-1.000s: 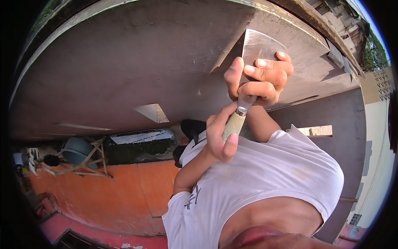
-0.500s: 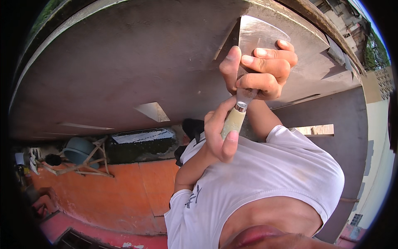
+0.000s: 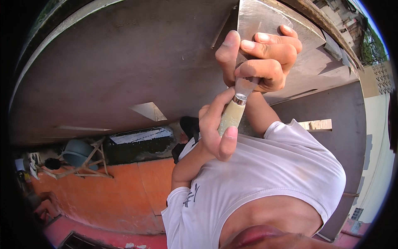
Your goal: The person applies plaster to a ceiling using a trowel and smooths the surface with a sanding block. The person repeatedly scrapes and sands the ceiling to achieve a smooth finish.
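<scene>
In both my hands is a putty knife [image 3: 232, 113] with a broad metal blade and a pale cream handle, its blade pointing up and away from me. The fingers of my left hand [image 3: 215, 128] close around the handle, thumb resting near its butt end. Higher up, my right hand [image 3: 263, 58] grips the lower blade, with its thumb on the left side and its curled fingers over the blade's face. The blade's far end lies against or close to a large grey-brown panel [image 3: 124, 62]; whether it touches I cannot tell.
The panel has slanted cut-out openings [image 3: 149, 111], and a wooden beam [image 3: 319, 23] runs along its upper right edge. A second grey panel [image 3: 323, 103] stands on the right. Lower left, a blue-grey basin [image 3: 75, 152] rests on a wooden stand [image 3: 97, 153] by an orange wall [image 3: 120, 195].
Both hands and the putty knife have shifted slightly upward in the picture, away from my body. The grip of each hand looks the same.
</scene>
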A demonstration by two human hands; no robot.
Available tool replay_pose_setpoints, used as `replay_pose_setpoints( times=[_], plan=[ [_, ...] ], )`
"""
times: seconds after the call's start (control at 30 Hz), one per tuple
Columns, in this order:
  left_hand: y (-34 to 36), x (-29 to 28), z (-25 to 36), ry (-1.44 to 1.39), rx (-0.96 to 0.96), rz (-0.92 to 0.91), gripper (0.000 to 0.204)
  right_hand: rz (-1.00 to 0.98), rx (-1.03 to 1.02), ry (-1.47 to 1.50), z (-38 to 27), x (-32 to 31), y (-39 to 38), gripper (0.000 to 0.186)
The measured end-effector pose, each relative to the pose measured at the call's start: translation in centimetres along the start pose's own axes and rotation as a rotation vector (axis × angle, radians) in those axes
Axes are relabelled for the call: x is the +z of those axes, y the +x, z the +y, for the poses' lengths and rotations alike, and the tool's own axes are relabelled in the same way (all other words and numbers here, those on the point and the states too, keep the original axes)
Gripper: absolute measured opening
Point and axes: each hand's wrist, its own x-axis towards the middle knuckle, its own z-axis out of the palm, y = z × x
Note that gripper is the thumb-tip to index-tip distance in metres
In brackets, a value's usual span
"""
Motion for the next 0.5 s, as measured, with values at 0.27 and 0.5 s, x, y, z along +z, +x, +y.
replay_pose_setpoints(
  times=[0.27,0.5],
  plan=[
    [-1.4,0.0,-1.6,0.033,0.03,0.048,0.075,-0.034,-0.009,0.07,-0.2,-0.5,-2.2,0.048],
    [-1.3,-1.2,-1.7,0.066,0.031,0.041,0.071,-0.047,0.003,0.074,-0.6,0.1,-3.2,0.05]
  ],
)
